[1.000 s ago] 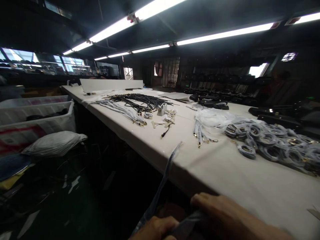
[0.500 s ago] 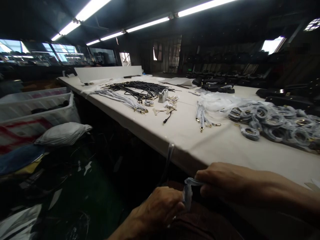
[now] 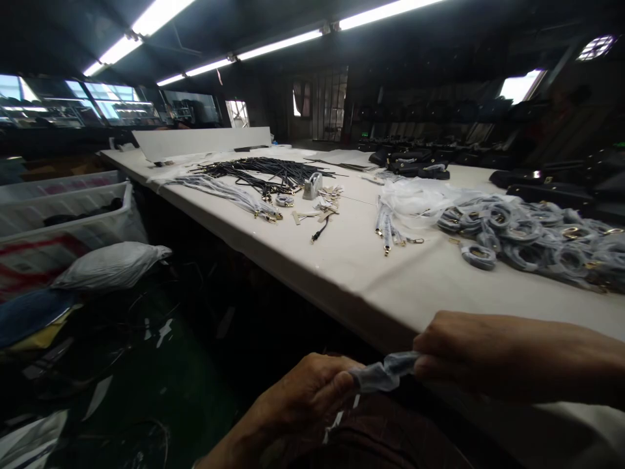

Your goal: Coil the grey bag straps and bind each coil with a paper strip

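A strap wrapped in clear plastic (image 3: 383, 376) stretches between my two hands, just off the near edge of the table. My left hand (image 3: 312, 394) is closed on one side of it, and a thin length hangs below that hand. Fingers of my right hand (image 3: 454, 348) grip the other side, near the table edge. Beyond my right hand lies a heap of coiled, plastic-wrapped straps (image 3: 527, 234) with gold clasps. A few wrapped straps with gold hooks (image 3: 387, 228) stick out from a crumpled clear plastic sheet (image 3: 415, 198).
Black straps (image 3: 266, 172) and long wrapped straps (image 3: 219, 194) lie farther along the white table (image 3: 312, 273). A tape dispenser (image 3: 313, 186) stands by paper scraps. Black bags (image 3: 415, 164) are at the back right. White crates (image 3: 68, 221) and a stuffed plastic sack (image 3: 112, 264) are at left.
My hands have moved apart, the right one shifting right. The wrapped strap, bent upright between them before, is now pulled nearly straight. The view has turned slightly right.
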`<state>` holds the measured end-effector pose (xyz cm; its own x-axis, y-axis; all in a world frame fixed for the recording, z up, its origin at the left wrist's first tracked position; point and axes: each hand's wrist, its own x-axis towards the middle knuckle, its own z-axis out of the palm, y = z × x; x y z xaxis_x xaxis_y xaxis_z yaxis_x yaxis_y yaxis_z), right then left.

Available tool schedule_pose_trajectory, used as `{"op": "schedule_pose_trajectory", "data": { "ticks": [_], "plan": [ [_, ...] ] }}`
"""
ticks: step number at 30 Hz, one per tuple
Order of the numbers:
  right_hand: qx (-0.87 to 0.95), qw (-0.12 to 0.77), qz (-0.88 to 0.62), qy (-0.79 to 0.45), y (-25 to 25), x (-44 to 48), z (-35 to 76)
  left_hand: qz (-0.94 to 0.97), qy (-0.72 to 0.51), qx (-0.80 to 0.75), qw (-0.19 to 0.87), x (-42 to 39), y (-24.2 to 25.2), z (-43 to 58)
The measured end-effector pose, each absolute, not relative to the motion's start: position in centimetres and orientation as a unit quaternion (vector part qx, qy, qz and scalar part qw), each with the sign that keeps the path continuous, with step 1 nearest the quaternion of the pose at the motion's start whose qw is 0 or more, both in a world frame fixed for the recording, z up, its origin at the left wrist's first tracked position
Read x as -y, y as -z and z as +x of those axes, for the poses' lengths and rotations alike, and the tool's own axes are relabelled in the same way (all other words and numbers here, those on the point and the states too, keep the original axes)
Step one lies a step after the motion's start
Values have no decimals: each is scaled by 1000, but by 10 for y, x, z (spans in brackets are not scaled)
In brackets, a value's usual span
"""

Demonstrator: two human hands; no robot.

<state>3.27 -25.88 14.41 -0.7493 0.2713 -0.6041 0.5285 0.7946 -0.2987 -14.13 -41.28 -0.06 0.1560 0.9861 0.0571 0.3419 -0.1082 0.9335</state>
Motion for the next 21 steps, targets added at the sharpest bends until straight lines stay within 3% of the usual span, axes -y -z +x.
{"op": "schedule_pose_trajectory", "data": {
  "ticks": [6, 14, 21],
  "plan": [
    [-890, 302, 184, 287, -120, 258, 24, 626, -408, -539, 388, 391, -3, -119],
    [-861, 189, 194, 431, -93, 232, 30, 552, -474, -594, 344, 344, -4, -115],
    [-662, 87, 331, 667, -76, 204, 56, 626, -493, -549, 251, 334, 29, -131]
  ]
}}
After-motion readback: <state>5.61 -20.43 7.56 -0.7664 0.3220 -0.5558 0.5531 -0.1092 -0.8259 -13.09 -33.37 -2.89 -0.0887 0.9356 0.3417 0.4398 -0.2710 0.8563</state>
